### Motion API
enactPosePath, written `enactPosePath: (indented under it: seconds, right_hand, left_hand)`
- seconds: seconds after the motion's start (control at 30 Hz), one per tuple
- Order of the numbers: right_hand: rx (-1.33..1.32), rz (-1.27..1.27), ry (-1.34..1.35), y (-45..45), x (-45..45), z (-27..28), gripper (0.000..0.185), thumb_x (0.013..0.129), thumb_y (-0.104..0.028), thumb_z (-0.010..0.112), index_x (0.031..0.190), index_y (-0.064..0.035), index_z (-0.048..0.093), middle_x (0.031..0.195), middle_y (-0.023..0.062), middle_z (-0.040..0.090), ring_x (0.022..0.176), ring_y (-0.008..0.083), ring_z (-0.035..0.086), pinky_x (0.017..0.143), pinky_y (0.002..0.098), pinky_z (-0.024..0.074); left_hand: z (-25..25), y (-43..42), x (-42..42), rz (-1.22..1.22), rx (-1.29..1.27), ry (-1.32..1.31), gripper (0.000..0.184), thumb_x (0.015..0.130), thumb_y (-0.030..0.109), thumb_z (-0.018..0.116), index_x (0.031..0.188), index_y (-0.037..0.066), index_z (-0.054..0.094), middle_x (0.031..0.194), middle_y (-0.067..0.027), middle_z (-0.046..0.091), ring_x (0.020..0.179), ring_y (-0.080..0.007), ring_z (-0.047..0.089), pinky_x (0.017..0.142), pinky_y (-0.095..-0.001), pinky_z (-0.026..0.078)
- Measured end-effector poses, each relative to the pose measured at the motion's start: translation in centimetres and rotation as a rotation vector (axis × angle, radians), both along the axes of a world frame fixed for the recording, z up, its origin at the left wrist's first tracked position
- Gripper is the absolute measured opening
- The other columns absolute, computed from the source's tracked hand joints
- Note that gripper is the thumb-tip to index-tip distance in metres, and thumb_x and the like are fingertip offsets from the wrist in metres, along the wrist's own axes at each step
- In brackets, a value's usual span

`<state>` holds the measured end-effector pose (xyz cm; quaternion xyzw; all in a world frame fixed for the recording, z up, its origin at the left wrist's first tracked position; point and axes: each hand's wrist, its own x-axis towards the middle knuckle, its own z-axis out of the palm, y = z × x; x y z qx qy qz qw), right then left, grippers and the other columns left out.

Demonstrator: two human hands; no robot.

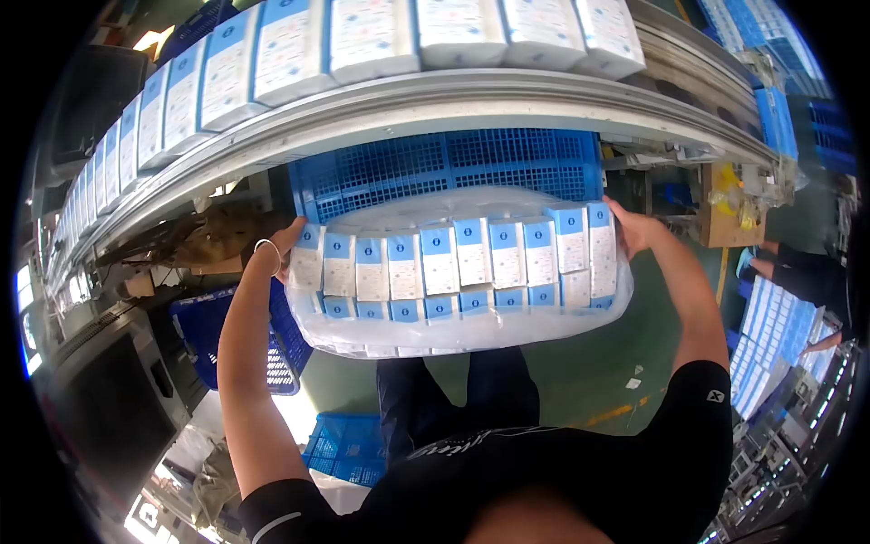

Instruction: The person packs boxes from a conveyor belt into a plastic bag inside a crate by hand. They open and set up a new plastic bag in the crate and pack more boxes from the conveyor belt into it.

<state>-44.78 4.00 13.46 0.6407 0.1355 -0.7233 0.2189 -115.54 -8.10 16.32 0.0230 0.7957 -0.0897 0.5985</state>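
A clear plastic bag [435,337] full of blue-and-white cartons [436,258] is in front of my body, the cartons standing side by side in stacked rows. My left hand [288,241] grips its left end, and a pale band circles that wrist. At the opposite end, my right hand [633,225] presses against the outermost cartons. Both hands' fingers are partly hidden by the bag. Just beyond the bag lies a blue plastic crate [444,150] with lattice sides; whether the bag touches it I cannot tell.
Blue-and-white packs [373,41] line a metal-edged conveyor [435,100] across the far side. A dark blue basket [204,335] stands at left, another blue crate [349,446] near my legs. At right, another person's arm [820,344] reaches over stacked cartons [770,335].
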Motion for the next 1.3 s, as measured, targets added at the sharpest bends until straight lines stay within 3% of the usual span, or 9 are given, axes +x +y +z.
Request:
enactPosePath:
  seconds: [0.07, 0.2, 0.33, 0.43, 0.63, 0.77, 0.93, 1.2, 1.3]
  right_hand:
    - [0.212, -0.206, 0.152, -1.2, 1.1, -1.2, 0.07, 0.085, -0.074, 0.042, 0.124, -0.0179, 0.06, 0.133, 0.0054, 0.054, 0.126, 0.0229, 0.046, 0.103, 0.0481, 0.0384]
    - [0.864, 0.271, -0.401, -0.2, -3.0, 0.2, 0.033, 0.08, -0.005, 0.062, 0.113, -0.0058, 0.063, 0.098, 0.015, 0.069, 0.084, 0.0297, 0.069, 0.073, 0.0428, 0.0553]
    - [1.737, 0.742, -0.501, -3.9, -5.8, 2.8, 0.029, 0.079, -0.023, 0.066, 0.101, -0.0062, 0.057, 0.085, 0.0164, 0.066, 0.078, 0.0369, 0.065, 0.07, 0.0448, 0.0504]
    - [1.555, 0.312, -0.502, -5.3, -4.7, 2.7, 0.031, 0.083, -0.03, 0.066, 0.103, -0.0068, 0.056, 0.088, 0.0158, 0.064, 0.086, 0.0366, 0.063, 0.072, 0.0455, 0.0487]
    - [1.493, 0.666, -0.461, -5.6, -5.7, 5.4, 0.042, 0.082, -0.036, 0.069, 0.112, -0.0081, 0.058, 0.107, 0.017, 0.06, 0.096, 0.0375, 0.06, 0.078, 0.0433, 0.0487]
    - [1.547, 0.687, -0.54, -6.5, -5.2, 4.7, 0.042, 0.078, -0.037, 0.072, 0.108, -0.0087, 0.062, 0.104, 0.0163, 0.061, 0.095, 0.0352, 0.061, 0.081, 0.0429, 0.0495]
    - [1.63, 0.618, -0.412, -5.6, -2.1, 7.9, 0.03, 0.076, -0.028, 0.073, 0.097, -0.0087, 0.065, 0.095, 0.0151, 0.063, 0.087, 0.0322, 0.064, 0.078, 0.0431, 0.0504]
    - [1.744, 0.651, -0.495, -9.2, -2.9, 19.0, 0.034, 0.072, -0.009, 0.072, 0.103, -0.001, 0.06, 0.105, 0.0185, 0.062, 0.094, 0.0339, 0.06, 0.086, 0.0427, 0.0467]
    - [2.038, 0.662, -0.206, -11.4, -10.9, 18.9, 0.041, 0.073, -0.012, 0.07, 0.111, 0.0004, 0.057, 0.117, 0.0205, 0.055, 0.107, 0.0385, 0.052, 0.095, 0.0485, 0.0395]
  left_hand:
    - [0.8, 0.6, 0.5, -0.031, 0.004, 0.062, 0.076, 0.083, 0.068, 0.045, 0.127, 0.007, 0.056, 0.129, -0.021, 0.055, 0.12, -0.0434, 0.049, 0.095, -0.0622, 0.038]
    - [-4.8, -1.5, -3.4, 0.185, 0.069, -0.206, 0.059, 0.084, 0.049, 0.053, 0.122, 0.004, 0.059, 0.113, -0.0176, 0.066, 0.106, -0.0322, 0.062, 0.087, -0.0515, 0.049]
    - [-2.2, -2.5, 2.4, -0.643, 0.566, 0.72, 0.029, 0.078, 0.026, 0.061, 0.099, 0.007, 0.064, 0.098, -0.0166, 0.069, 0.093, -0.0362, 0.065, 0.08, -0.0429, 0.052]
    - [-1.2, -5.0, 4.5, -0.584, 0.823, 0.896, 0.025, 0.081, 0.022, 0.056, 0.1, 0.007, 0.06, 0.094, -0.0168, 0.069, 0.089, -0.0374, 0.065, 0.077, -0.0468, 0.052]
    - [2.5, -4.4, 6.4, -1.015, 0.912, 1.177, 0.054, 0.084, 0.035, 0.063, 0.124, 0.002, 0.048, 0.125, -0.0152, 0.051, 0.112, -0.0341, 0.049, 0.09, -0.0455, 0.041]
    - [4.1, 0.6, 27.3, -1.256, 1.767, 0.34, 0.052, 0.085, 0.033, 0.06, 0.13, 0.009, 0.049, 0.137, -0.015, 0.044, 0.126, -0.0351, 0.04, 0.101, -0.0522, 0.031]
    - [1.6, 0.7, 48.8, -1.664, 1.664, -0.097, 0.066, 0.088, 0.053, 0.051, 0.144, 0.022, 0.038, 0.156, -0.0122, 0.02, 0.143, -0.0359, 0.017, 0.11, -0.0648, 0.013]
    - [0.6, -1.9, 44.6, -1.266, 1.753, -0.256, 0.061, 0.091, 0.039, 0.055, 0.141, 0.009, 0.039, 0.145, -0.0167, 0.038, 0.123, -0.0367, 0.046, 0.102, -0.0488, 0.037]
    - [4.0, -5.5, 28.7, -1.011, 1.666, 0.294, 0.049, 0.089, 0.03, 0.055, 0.131, 0.007, 0.044, 0.131, -0.0184, 0.044, 0.113, -0.0384, 0.049, 0.095, -0.0471, 0.039]
